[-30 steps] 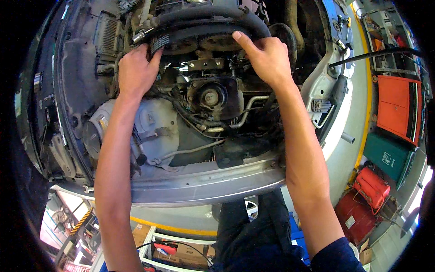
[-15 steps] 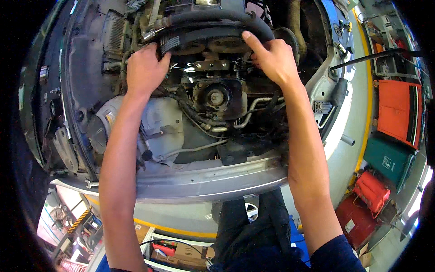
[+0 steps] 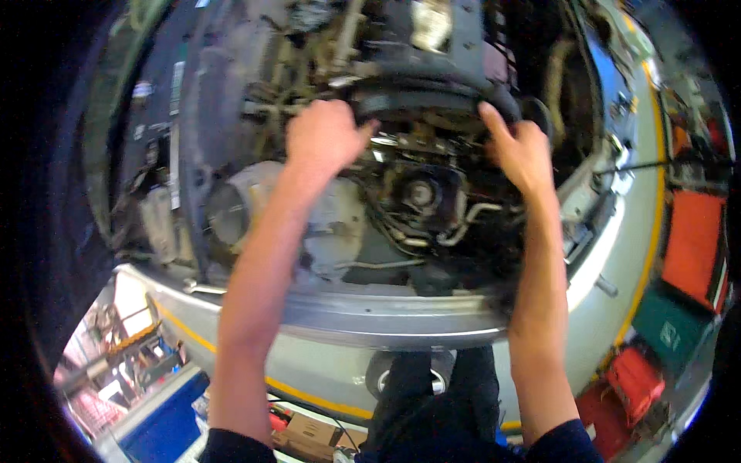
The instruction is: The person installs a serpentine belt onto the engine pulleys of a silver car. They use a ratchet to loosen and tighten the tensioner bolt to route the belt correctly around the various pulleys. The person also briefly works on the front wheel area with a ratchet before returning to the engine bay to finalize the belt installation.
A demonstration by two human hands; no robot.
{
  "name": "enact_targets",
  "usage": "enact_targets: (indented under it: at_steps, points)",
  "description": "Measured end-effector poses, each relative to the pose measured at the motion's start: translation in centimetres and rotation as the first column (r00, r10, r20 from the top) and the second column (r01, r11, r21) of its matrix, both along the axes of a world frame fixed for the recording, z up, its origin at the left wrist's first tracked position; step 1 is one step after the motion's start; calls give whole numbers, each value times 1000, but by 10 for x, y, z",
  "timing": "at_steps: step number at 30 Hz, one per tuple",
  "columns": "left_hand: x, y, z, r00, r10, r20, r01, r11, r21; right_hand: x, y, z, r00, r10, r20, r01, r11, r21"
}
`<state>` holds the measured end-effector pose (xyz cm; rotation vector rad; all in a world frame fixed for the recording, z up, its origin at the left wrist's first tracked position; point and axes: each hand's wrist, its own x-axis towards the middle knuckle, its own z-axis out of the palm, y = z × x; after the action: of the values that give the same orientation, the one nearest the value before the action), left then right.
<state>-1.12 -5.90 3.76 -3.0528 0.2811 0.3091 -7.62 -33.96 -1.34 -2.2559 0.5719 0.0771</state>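
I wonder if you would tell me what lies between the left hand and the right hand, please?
In the head view, a dark, curved band stretches between the left hand and the right hand, with engine parts showing below it.

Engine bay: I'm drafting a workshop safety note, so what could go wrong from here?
Fingers of the left hand and right hand are partly hidden around the black belt, so they might get pinched or scraped.

The wrench lies loose-looking near the left forearm and could be knocked down.
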Motion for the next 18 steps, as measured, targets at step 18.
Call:
enact_targets:
  at_steps: [18]
  points:
    - [-321, 161, 276, 478, -576, -663, -109, 710, -695, -137, 63, 145, 964, 219, 153, -236, 965, 109]
